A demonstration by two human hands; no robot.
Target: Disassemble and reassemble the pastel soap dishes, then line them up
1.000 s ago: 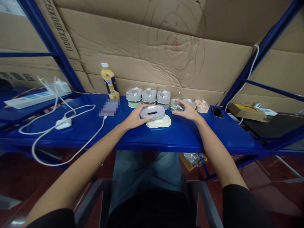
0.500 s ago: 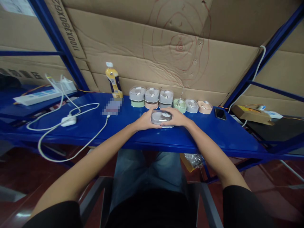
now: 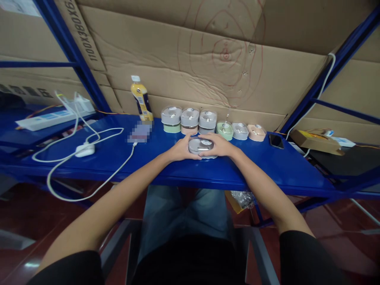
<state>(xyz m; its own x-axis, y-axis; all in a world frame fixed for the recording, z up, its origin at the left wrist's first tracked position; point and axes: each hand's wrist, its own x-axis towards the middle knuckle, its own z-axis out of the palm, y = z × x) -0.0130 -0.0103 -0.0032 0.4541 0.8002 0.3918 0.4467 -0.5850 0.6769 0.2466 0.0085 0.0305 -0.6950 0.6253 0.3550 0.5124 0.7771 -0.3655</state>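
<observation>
Between my two hands, near the front of the blue table [image 3: 255, 170], is a grey lidded box [image 3: 198, 146] with a clear top and a white round sticker. My left hand [image 3: 181, 149] wraps its left side, and my right hand [image 3: 220, 145] wraps its right side. Something pale shows just under the box's right end. Right behind my hands stand stacked boxes of the same kind: a grey one [image 3: 171, 115] on a green one, another grey one [image 3: 189, 117] on a pinkish one, and a third grey one [image 3: 208, 119] on a grey one.
Single green [image 3: 225, 131], grey [image 3: 240, 131] and peach [image 3: 256, 132] boxes continue the row rightward, beside a phone [image 3: 276, 141]. Leftward are a yellow bottle [image 3: 141, 99], a blurred-out flat item [image 3: 139, 132], a white charger [image 3: 85, 150] with looping cable and a power strip [image 3: 53, 118]. Cardboard [image 3: 142, 51] backs the table.
Both hands keep their hold on the grey box, which stays in nearly the same place. The whole view has shifted very slightly.
</observation>
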